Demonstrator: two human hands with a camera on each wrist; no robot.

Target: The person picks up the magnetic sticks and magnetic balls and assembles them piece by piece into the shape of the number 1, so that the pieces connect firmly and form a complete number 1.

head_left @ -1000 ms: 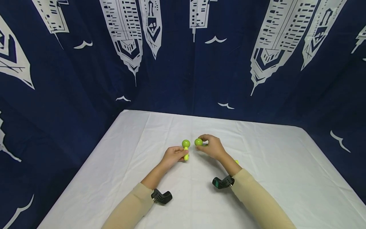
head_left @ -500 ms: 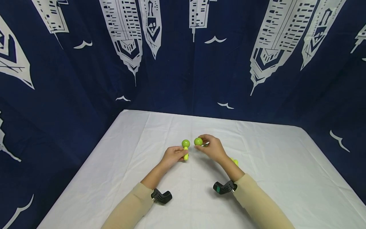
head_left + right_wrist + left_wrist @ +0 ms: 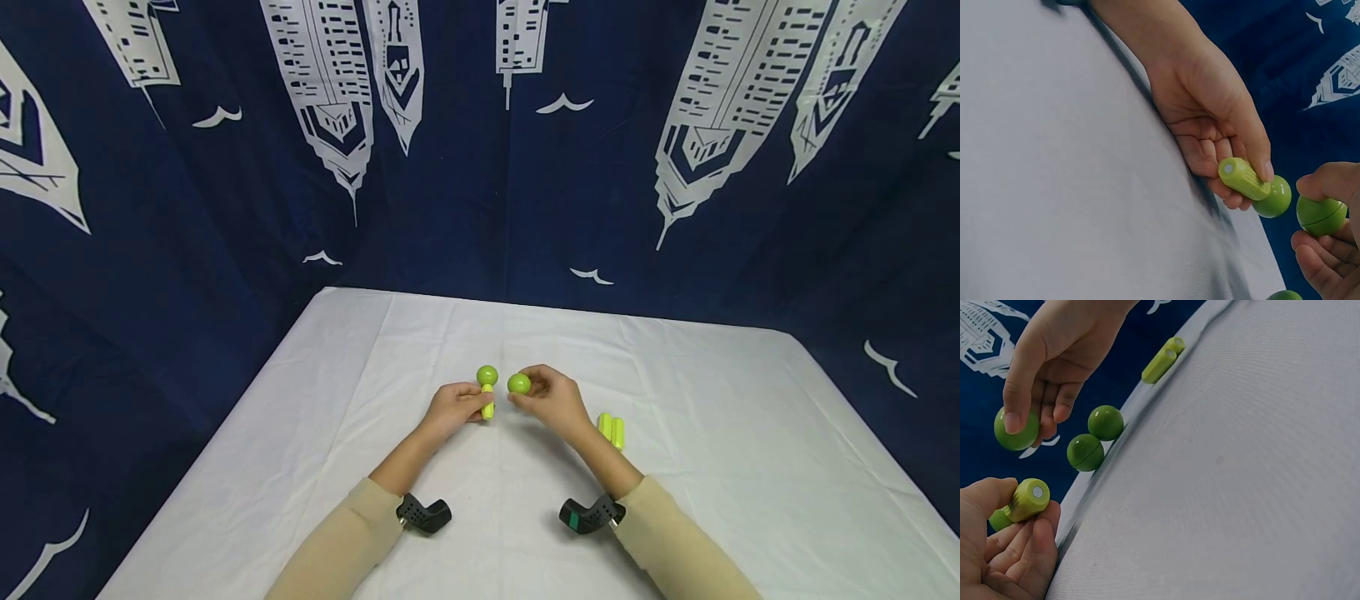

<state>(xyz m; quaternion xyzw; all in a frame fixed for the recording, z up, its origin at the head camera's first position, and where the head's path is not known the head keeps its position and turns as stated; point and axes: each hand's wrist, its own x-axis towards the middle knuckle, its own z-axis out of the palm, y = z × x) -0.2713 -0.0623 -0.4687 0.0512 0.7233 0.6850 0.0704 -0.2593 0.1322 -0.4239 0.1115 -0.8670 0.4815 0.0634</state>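
My left hand pinches a short yellow-green rod between thumb and fingers. A glossy green ball sits on the rod's far end. In the left wrist view the rod's near end shows a pale round spot. Just to the right, my right hand holds another green ball by thumb and fingertips. A small gap separates this ball from the one on the rod. Two more green balls, one here and its neighbour, lie close together on the table, hidden behind my right hand in the head view.
Two yellow-green rods lie side by side on the white tablecloth, beside my right forearm. Behind the table's far edge hangs a dark blue curtain with white building prints. Each wrist carries a black camera mount.
My right hand has come slightly nearer to me with its ball, and the right forearm has shifted, uncovering the two rods. The left hand with rod and ball stays put.
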